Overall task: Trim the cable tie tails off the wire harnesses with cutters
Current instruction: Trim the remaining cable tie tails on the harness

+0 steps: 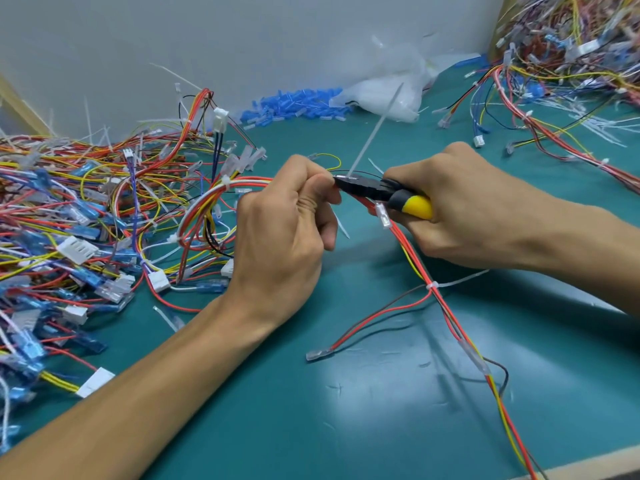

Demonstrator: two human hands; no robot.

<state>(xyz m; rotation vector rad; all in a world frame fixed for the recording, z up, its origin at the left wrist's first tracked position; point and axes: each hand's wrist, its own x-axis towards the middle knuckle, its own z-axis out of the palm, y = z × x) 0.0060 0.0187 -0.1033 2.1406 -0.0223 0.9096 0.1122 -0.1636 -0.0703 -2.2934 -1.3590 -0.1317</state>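
Note:
My left hand [287, 230] grips a wire harness [446, 306] of red, yellow and white wires above the green mat. My right hand [460, 206] holds cutters [388, 194] with a yellow and black handle. Their black jaws sit at the base of a long white cable tie tail [375, 131] that sticks up and to the right from the harness. The jaw tips lie right beside my left fingertips. Further down the same harness another tie [431, 285] has its tail pointing right.
A big heap of harnesses [86, 220] with blue and white connectors covers the left of the mat [346, 410]. A second heap [568, 64] lies at the back right. Blue terminals [294, 105] and a clear plastic bag [388, 88] lie by the grey wall.

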